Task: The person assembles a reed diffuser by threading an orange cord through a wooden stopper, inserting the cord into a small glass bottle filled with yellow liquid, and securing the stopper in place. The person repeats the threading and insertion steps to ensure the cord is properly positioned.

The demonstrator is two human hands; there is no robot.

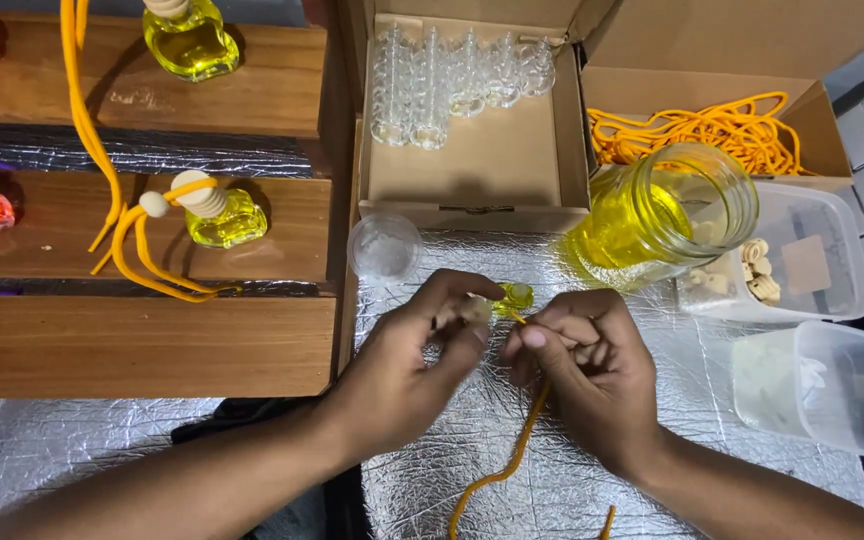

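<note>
**Two hands pinch a small yellow bottle and its cord over the foil-covered table**

Taking the glass jar [667,215] as the landmark: it lies tilted on the foil-covered table [472,470], mouth toward the right, partly filled with yellow liquid. Behind it to the left stands an open cardboard box [472,165] with a cluster of empty clear glass bottles [452,80] along its far wall. Directly behind the jar, a second carton [812,120] holds a tangle of orange cords [702,130]. Just right of the jar, a clear plastic tub [822,260] holds wooden caps [760,272]; nearer the camera sits another clear tub [832,385], its contents hard to make out. Far left of the jar, wooden shelves [142,345] carry filled yellow bottles, with red ones cut off at the edge.

Left and just in front of the jar, the left hand [417,345] has its grip clamped on a small yellow bottle [515,297], mostly hidden by the fingers. The right hand [582,365] pinches the orange cord [512,455] just beside the bottle. A small clear lid [384,248] lies left of the jar.
</note>
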